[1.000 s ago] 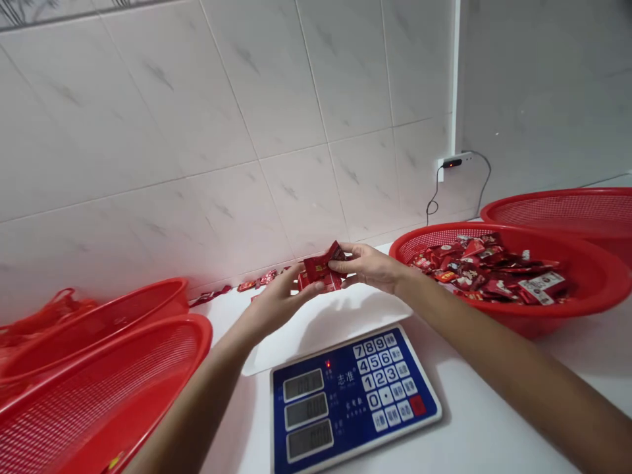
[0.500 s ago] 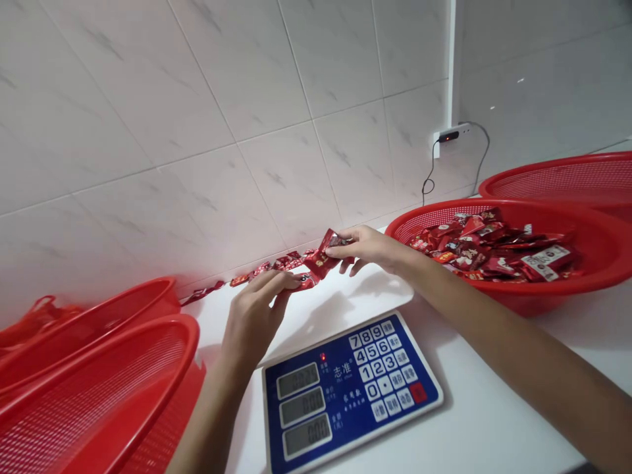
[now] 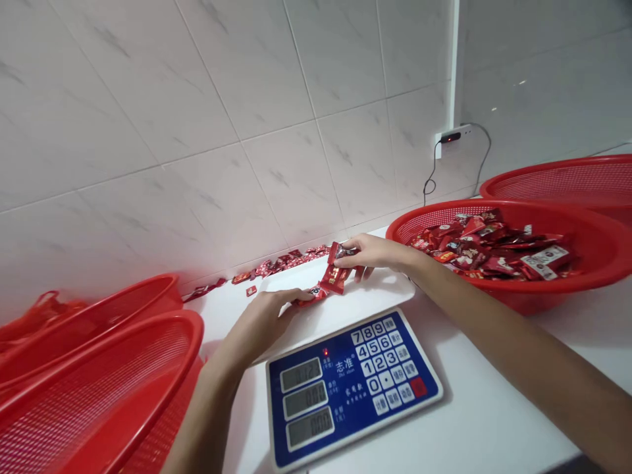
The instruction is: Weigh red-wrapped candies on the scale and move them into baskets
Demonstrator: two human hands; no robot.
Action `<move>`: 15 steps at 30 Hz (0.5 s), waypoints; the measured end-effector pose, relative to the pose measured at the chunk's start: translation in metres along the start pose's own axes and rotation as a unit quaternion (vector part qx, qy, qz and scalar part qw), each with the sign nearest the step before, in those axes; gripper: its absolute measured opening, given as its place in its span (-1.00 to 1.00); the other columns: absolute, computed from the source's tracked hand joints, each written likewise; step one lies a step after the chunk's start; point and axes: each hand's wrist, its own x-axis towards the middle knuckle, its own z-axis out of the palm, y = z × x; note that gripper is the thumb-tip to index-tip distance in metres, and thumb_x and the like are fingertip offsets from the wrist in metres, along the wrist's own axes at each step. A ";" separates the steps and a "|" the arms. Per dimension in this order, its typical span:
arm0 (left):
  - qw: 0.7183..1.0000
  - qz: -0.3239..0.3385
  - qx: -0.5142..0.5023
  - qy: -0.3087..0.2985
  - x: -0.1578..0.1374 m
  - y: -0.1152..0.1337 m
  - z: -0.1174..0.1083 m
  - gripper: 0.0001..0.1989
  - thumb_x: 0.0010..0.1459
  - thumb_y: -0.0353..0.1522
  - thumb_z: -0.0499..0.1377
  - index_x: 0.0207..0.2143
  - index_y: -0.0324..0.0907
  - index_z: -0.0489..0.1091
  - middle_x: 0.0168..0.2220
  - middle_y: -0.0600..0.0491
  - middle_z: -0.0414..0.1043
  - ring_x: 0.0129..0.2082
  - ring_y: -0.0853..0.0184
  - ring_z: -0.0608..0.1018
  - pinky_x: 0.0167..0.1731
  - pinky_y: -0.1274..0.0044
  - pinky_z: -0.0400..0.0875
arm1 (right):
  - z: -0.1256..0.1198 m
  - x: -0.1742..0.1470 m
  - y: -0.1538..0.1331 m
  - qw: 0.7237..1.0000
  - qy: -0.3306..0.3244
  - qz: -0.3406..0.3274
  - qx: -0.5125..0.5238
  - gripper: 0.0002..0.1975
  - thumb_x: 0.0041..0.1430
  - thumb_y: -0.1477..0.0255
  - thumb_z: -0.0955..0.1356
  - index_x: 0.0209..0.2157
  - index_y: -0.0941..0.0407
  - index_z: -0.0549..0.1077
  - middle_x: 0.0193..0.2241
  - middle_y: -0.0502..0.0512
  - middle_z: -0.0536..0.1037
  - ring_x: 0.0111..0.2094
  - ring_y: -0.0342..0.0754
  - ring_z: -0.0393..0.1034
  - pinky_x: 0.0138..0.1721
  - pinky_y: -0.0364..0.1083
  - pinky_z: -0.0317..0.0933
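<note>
Over the white pan (image 3: 296, 322) of a digital scale (image 3: 350, 388), both my hands hold small red wrapped snack packets. My left hand (image 3: 261, 319) is closed on a bright red packet (image 3: 311, 297), low at the pan's surface. My right hand (image 3: 368, 253) pinches dark red packets (image 3: 336, 280) between thumb and fingers. These overlap the left hand's packet, and whether they touch it I cannot tell. The scale's displays are lit, with a dim reading in the top one.
Along the wall lies a row of small red packets (image 3: 286, 262). A red basket (image 3: 602, 263) full of packets stands at right, another red basket (image 3: 557, 174) behind it. Red mesh baskets (image 3: 195, 329) stand at left. A charger (image 3: 450, 138) with a cable hangs on the wall.
Both hands have come down toward the scale pan with their packets. The top display's digits have changed. A small red packet on the table beside the pan has come into view.
</note>
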 end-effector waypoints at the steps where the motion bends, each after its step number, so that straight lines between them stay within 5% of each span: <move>1: 1.000 0.003 -0.012 -0.013 0.000 0.001 -0.001 -0.72 0.25 -0.25 0.11 -0.08 0.04 0.57 -0.02 0.10 0.60 -0.02 0.13 0.61 -0.05 0.33 0.53 | 0.000 0.000 0.000 1.000 0.002 0.003 0.002 -0.79 0.26 0.37 0.40 -0.15 0.21 0.54 -0.28 0.15 0.62 -0.44 -0.19 0.45 -0.43 -0.21 0.35; 6: 0.998 -0.037 -0.036 0.035 0.003 0.001 0.005 -0.68 0.25 -0.19 0.05 -0.29 -0.05 0.59 -0.15 0.06 0.64 -0.16 0.18 0.64 -0.09 0.38 0.51 | 0.002 0.003 0.001 1.000 -0.014 0.000 0.005 -0.79 0.28 0.37 0.39 -0.12 0.20 0.53 -0.27 0.14 0.61 -0.39 -0.17 0.46 -0.41 -0.22 0.31; 11: 0.993 -0.076 -0.003 0.092 0.008 -0.003 -0.001 -0.79 0.11 -0.27 0.14 -0.33 -0.06 0.57 -0.21 0.00 0.64 -0.19 0.07 0.62 -0.07 0.22 0.47 | -0.011 0.001 0.001 0.987 -0.101 -0.113 -0.045 -0.76 0.11 0.56 0.43 -0.14 0.17 0.57 -0.28 0.04 0.60 -0.26 -0.16 0.44 -0.23 -0.20 0.27; 15: 0.990 -0.023 -0.055 0.126 -0.018 0.033 -0.004 -0.76 0.23 -0.18 0.10 -0.26 -0.03 0.54 -0.19 0.02 0.61 -0.16 0.14 0.60 -0.11 0.30 0.51 | -0.026 -0.006 -0.005 0.979 -0.124 -0.129 -0.101 -0.74 0.09 0.59 0.42 -0.14 0.17 0.58 -0.27 0.03 0.61 -0.26 -0.15 0.42 -0.20 -0.17 0.24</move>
